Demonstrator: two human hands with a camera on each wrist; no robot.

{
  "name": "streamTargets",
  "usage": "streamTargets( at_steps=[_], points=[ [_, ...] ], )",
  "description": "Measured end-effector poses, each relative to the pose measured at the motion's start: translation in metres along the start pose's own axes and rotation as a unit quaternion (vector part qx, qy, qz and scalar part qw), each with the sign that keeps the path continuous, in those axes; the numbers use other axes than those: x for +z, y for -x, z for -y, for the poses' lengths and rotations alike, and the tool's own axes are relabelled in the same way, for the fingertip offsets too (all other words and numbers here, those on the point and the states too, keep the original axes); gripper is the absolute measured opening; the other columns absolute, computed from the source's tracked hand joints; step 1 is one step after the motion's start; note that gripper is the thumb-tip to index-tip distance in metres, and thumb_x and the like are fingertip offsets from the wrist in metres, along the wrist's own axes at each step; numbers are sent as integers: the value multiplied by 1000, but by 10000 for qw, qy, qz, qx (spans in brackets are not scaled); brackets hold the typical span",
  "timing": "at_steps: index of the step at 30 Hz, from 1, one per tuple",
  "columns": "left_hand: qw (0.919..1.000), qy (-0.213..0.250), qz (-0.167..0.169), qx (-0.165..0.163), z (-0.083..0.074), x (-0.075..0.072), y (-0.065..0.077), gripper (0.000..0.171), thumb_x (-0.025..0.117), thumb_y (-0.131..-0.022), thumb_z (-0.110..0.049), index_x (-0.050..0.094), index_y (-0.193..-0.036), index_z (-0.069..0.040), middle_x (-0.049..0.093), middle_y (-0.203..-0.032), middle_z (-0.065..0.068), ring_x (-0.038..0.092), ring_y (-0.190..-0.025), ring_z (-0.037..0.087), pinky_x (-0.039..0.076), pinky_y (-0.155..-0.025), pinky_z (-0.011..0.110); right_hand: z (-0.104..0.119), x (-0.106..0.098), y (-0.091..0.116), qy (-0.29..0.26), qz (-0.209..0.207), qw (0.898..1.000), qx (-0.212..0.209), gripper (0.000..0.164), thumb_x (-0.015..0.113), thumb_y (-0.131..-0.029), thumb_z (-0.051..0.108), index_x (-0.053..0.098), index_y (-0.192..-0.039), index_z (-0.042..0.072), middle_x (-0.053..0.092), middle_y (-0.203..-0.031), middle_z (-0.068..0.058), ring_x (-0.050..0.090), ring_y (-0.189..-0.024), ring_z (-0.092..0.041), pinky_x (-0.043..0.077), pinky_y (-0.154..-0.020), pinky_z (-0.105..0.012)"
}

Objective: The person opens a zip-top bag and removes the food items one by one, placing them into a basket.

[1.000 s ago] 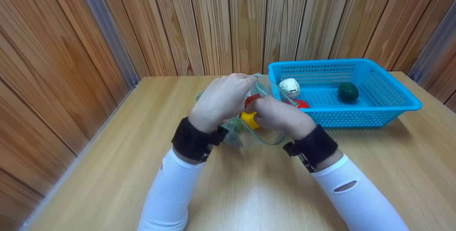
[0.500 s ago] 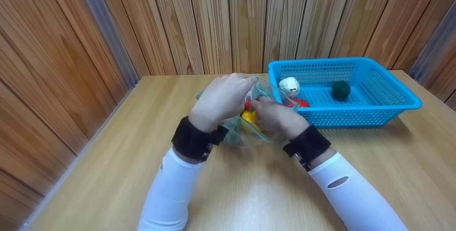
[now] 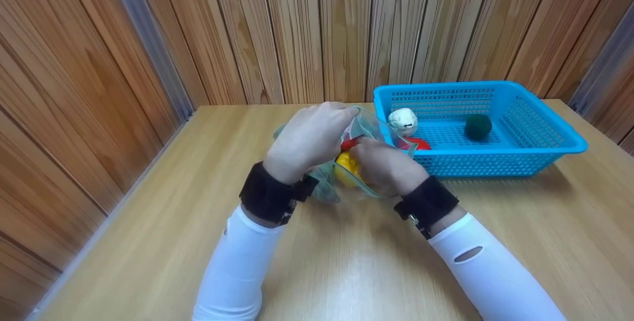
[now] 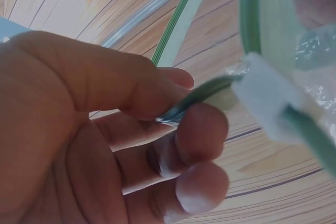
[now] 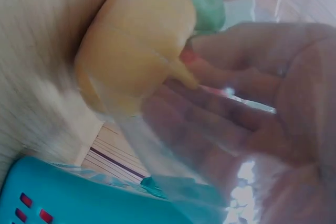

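A clear plastic bag [image 3: 324, 185] with green zip strips lies on its side at mid-table. My left hand [image 3: 307, 135] pinches its strip between thumb and index finger, near a white slider [image 4: 275, 98] in the left wrist view. Inside the bag is my right hand [image 3: 389, 162], its fingers fairly straight and touching a yellow bell pepper [image 5: 136, 40] by its stem. Beyond the pepper, a green thing [image 5: 207, 3] shows through the plastic. A red thing [image 3: 349, 143] of unclear kind is by my right fingertips.
A blue perforated basket [image 3: 500, 160] stands at the back right, touching or close to the bag's mouth. In it are a white ball-like thing [image 3: 403, 121], a dark green round thing [image 3: 478, 127] and a red thing [image 3: 420, 143]. Wooden panels rise behind and at left.
My right hand has shifted slightly left and deeper into the bag, and the bag's lower flap has moved. The dark green thing has rolled a little left overall. My left hand stays put.
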State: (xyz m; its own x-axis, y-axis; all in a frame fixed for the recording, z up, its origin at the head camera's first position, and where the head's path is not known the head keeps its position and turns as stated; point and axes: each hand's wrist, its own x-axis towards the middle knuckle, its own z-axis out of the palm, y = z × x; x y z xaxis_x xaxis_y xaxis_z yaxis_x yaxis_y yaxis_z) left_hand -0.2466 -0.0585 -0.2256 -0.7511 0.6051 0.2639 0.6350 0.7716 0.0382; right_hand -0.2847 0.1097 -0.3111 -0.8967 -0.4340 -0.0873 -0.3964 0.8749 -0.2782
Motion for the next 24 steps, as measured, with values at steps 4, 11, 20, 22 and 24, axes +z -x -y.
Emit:
streamTargets(
  at_steps=[4,11,20,22,24],
  points=[
    [10000,-3,-24,5,0,0,0,46,64,-94,-2,58,-139,-9,66,-129,9,66,-108,25,57,-89,33,-3,2,-5,70,-321,9991,-262,29,78,-85,10,67,-112,6,63,-102,-7,57,-88,-25,57,-82,-35],
    [9999,-128,-3,-23,0,-1,1,45,66,-93,-3,59,-137,-10,68,-123,8,65,-108,25,57,-90,34,-3,-3,-11,264,-573,9966,-538,17,75,-87,9,72,-102,3,68,-90,-7,56,-81,-24,54,-75,-33],
    [9999,-104,-65,13,1,-2,1,45,64,-92,3,61,-135,-9,68,-119,8,65,-98,22,58,-82,30,14,-27,10,51,-1314,9838,-1220,13,73,-86,-1,73,-99,3,71,-97,-10,65,-87,-26,59,-80,-36],
    [10000,-57,-74,12,2,-2,1,42,61,-92,6,62,-132,-9,69,-117,7,64,-94,20,57,-80,29,16,-34,16,-87,-1428,9797,-1401,13,70,-86,-5,72,-96,3,71,-99,-10,64,-90,-26,58,-82,-37],
    [10000,-25,-65,-31,2,-2,2,44,58,-93,8,62,-133,-9,68,-116,7,62,-91,19,57,-79,28,17,-42,22,-200,-1593,9730,-1658,16,67,-84,-11,72,-93,2,71,-95,-11,65,-87,-26,58,-80,-38]
  ],
)
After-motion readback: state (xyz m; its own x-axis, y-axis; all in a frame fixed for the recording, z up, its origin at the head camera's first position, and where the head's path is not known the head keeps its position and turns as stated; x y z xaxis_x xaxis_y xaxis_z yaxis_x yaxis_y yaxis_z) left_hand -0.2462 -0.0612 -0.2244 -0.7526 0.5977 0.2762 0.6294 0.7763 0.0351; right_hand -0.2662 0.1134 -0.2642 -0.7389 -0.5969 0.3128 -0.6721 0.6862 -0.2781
